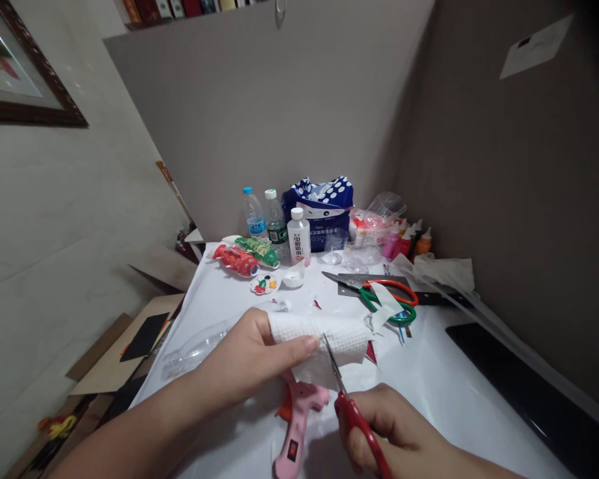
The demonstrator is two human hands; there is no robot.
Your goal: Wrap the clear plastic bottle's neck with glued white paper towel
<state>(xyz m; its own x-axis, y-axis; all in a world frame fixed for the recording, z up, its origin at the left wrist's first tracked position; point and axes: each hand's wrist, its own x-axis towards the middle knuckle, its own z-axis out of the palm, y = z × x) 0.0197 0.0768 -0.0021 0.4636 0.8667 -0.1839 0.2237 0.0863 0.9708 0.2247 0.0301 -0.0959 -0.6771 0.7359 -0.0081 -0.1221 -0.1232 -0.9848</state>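
Observation:
My left hand (252, 356) is closed around a white textured paper towel (329, 336) wrapped over a clear plastic bottle (194, 349), held above the table. My right hand (384, 429) grips red-handled scissors (352, 406) whose blades point up into the lower edge of the towel. A pink glue gun (299, 426) lies on the white table (429, 372) just below both hands.
Green-and-orange scissors (387, 299) and a metal ruler lie behind the towel. Further back stand three bottles (298, 236), a blue tissue pack (322, 206), paint bottles (409, 243), two painted bottle fish (244, 256) and a small palette (263, 285). A black pad (519, 379) lies at right.

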